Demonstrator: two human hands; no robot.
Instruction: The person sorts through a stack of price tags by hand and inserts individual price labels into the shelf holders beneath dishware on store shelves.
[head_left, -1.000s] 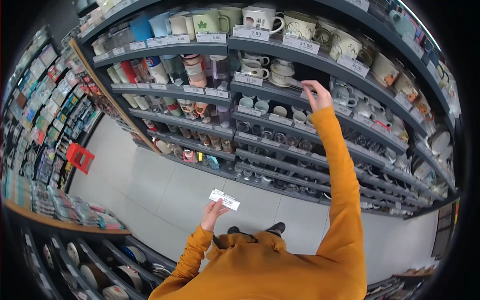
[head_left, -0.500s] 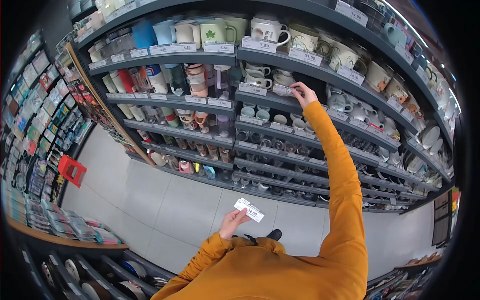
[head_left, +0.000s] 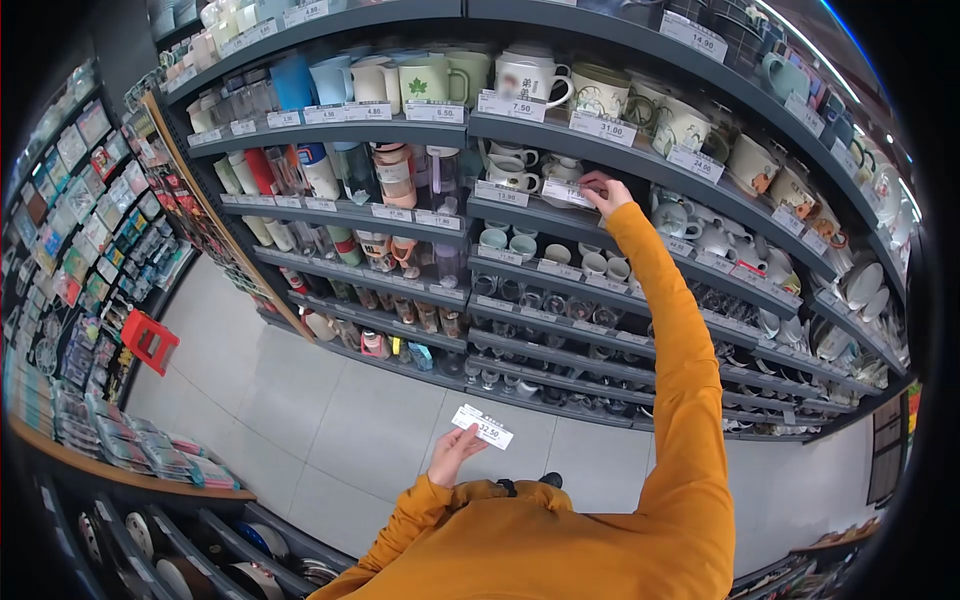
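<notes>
In my left hand, low before my body, is a white price tag marked 32.50, pinched between thumb and fingers. My right hand reaches out to the shelf and grips the right end of another price label at the shelf edge. Its fingertips cover part of that label's print. Left of it sits a label reading 13.90, below white cups. A small pale pot stands just behind the gripped label.
Mugs line the shelf above, and bottles fill the one to the left. Teapots stand right of my right arm. A red plastic stand rests at the left aisle edge. Pans sit in a rack at lower left.
The label at my right hand now tilts out with more of its face showing. My left hand and its price tag sit slightly lower and further left in view.
</notes>
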